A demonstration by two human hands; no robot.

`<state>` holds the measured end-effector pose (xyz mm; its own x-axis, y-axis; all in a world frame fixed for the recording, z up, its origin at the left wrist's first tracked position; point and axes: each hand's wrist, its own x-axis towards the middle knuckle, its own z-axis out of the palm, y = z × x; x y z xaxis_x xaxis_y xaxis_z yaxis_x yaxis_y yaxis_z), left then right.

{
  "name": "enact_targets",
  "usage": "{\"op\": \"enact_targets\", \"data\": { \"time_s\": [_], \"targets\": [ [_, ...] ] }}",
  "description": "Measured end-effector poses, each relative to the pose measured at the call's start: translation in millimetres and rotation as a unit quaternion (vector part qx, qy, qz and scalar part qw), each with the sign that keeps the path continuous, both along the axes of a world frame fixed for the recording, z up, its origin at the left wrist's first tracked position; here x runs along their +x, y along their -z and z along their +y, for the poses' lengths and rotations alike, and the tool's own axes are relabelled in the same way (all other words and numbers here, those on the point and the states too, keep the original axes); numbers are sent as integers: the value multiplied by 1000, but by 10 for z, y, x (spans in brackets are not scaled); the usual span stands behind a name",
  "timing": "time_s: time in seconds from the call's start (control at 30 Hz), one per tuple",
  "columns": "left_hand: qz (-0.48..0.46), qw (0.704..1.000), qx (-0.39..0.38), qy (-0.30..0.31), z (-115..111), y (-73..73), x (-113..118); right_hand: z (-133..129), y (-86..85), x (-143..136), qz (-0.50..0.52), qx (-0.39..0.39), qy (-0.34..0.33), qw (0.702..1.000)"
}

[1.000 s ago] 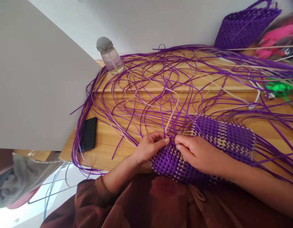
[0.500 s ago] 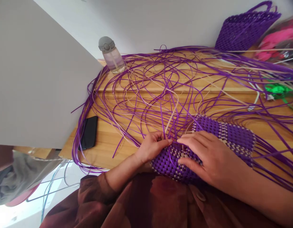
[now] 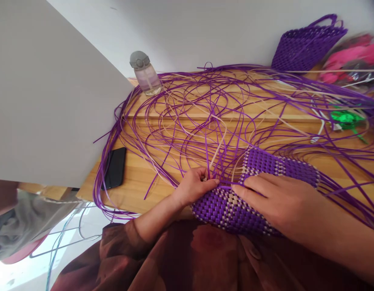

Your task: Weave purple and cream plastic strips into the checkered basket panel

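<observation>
The purple-and-beige woven piece (image 3: 237, 214) sits at five o'clock in the view. At its upper edge, the left hand (image 3: 193, 188) pinches it, thumb against bent fingers; toward its two o'clock, the right hand (image 3: 274, 198) has nearly closed fingers gripping a purple strip (image 3: 226, 186). Outward from the piece, loose strands (image 3: 98, 196) sprawl; a phone (image 3: 115, 169) lies toward ten, a bottle (image 3: 147, 79) stands at eleven, a purple basket (image 3: 306, 48) at one.

wooden table (image 3: 134, 190) | purple strands (image 3: 97, 188) | black phone (image 3: 116, 169) | bottle (image 3: 146, 76) (grey-lidded)

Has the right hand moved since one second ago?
Yes: judged against the black smartphone, the right hand has shifted rightward, farther from the left hand.
</observation>
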<state>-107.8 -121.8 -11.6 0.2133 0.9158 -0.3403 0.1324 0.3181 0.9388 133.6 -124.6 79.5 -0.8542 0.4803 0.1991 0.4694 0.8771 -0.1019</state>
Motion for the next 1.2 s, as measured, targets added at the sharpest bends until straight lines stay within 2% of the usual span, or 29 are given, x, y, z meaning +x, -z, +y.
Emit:
{"op": "enact_targets", "data": {
  "time_s": [0.07,0.17,0.23,0.33,0.4,0.5,0.67,0.77,0.83,0.93,1.0,1.07,1.2],
  "targets": [
    [-1,1000,5,4,9,-15,-6,60,-47,-54,-24,-121,6,992],
    [-42,999,-2,6,21,-49,-13,221,-99,-194,-27,-316,-5,948],
    [-76,997,-25,4,21,-70,-12,393,-85,-296,-5,-361,21,932],
    [-125,989,-74,-9,7,-89,4,640,39,-415,23,-346,92,933],
    [-157,982,-102,-25,-8,-97,20,726,147,-459,25,-342,114,933],
    [-193,973,-121,-46,-24,-112,38,741,251,-483,31,-330,106,938],
    [-156,984,-87,-25,-31,-137,52,766,285,-481,50,-313,77,945],
    [-183,977,-100,-36,-30,-140,68,803,339,-464,54,-277,62,957],
    [-196,973,-111,-50,-31,-144,80,785,378,-437,75,-225,53,970],
    [-195,971,-122,-67,-35,-156,91,667,398,-357,153,-64,59,984],
    [-196,970,-128,-70,-38,-158,94,549,389,-275,168,10,65,984],
    [-198,968,-133,-71,-39,-153,95,429,377,-176,125,6,67,990],
    [-191,967,-144,-83,-27,-137,98,228,281,-10,63,-108,86,988]
  ]
}}
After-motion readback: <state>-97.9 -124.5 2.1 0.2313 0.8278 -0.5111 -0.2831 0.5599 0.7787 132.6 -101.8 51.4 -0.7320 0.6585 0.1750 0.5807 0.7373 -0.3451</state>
